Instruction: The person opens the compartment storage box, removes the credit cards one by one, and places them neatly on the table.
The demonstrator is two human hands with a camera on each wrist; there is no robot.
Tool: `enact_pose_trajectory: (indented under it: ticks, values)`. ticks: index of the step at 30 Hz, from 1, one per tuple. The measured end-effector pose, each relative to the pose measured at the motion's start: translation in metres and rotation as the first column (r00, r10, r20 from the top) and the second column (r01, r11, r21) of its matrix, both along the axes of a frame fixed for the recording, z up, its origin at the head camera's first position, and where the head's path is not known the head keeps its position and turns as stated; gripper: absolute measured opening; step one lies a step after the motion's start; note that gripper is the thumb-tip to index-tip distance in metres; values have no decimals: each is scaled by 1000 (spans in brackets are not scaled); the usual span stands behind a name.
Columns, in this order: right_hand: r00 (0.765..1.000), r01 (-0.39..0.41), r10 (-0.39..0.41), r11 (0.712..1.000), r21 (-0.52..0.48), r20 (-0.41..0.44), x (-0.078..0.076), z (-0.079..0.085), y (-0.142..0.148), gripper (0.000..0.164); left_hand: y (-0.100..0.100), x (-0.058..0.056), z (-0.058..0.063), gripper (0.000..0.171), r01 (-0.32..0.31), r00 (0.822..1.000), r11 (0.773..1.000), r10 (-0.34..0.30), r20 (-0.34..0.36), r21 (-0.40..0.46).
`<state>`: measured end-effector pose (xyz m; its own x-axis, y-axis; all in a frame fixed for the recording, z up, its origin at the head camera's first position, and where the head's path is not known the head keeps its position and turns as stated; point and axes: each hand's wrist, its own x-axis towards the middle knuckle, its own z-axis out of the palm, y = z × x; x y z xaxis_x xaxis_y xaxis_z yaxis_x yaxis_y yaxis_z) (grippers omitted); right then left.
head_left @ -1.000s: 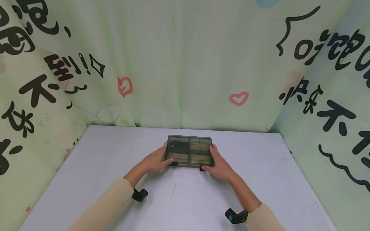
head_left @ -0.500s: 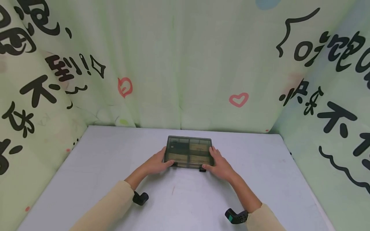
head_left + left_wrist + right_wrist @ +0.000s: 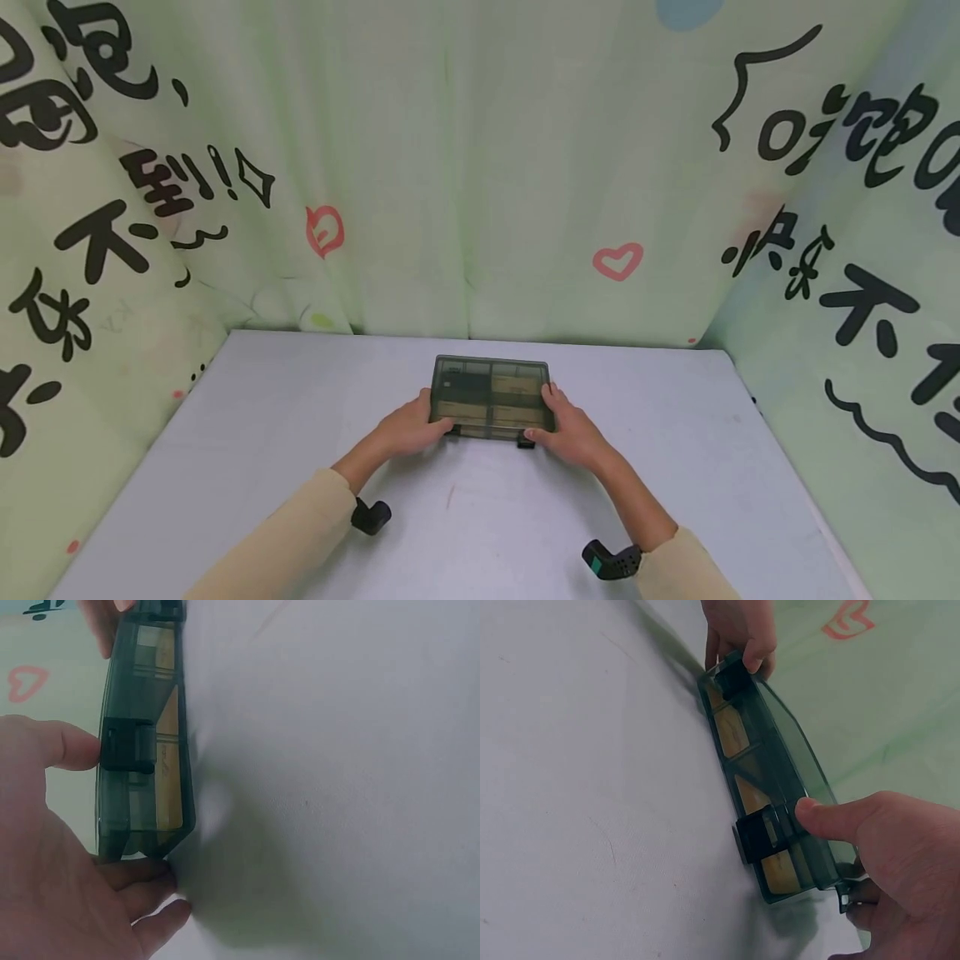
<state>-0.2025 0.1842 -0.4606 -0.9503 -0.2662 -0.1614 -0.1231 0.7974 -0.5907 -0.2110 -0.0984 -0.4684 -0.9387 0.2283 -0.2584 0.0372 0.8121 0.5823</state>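
Left hand is sliding frontward along the box, right hand seemingly steadying; both hands' fingers are clamping it.

Smoky plastic keeps its contents vague.
From where I stand, the tan and dark pieces inside the tinted box are too veiled to name, any print on them too small to read. The left hand's thumb partly covers a latch; in the right wrist view, the right hand's fingers partly vanish behind the box. Below, both sleeves run out of sight; the outermost lettering is cut off at the sides.
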Motion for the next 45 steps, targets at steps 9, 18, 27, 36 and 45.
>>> enact_pose_trajectory:
  ticks: [9, 18, 27, 36, 45]
  values:
    - [1000, 10, -10, 1000, -2, 2, 0, 2, -1, 87, -3, -4, 1, 81, 13, 1000, 1000, -13, 25, -21]
    - [1000, 28, -28, 1000, 2, 7, 1, 2, -1, 87, 1, -2, 1, 78, -12, 1000, 1000, 13, 21, -11]
    - [1000, 24, -24, 1000, 8, -6, -1, 1, 0, 88, 3, -1, -6, 80, -49, 998, 995, 45, 45, 92]
    - [999, 32, -32, 999, -5, -3, -2, -1, 0, 89, 8, 3, -2, 81, -88, 995, 993, 84, 60, 79]
    - [1000, 27, -27, 1000, 1, -5, -2, -2, 1, 89, 8, 2, -7, 80, -96, 994, 992, 91, 59, 82]
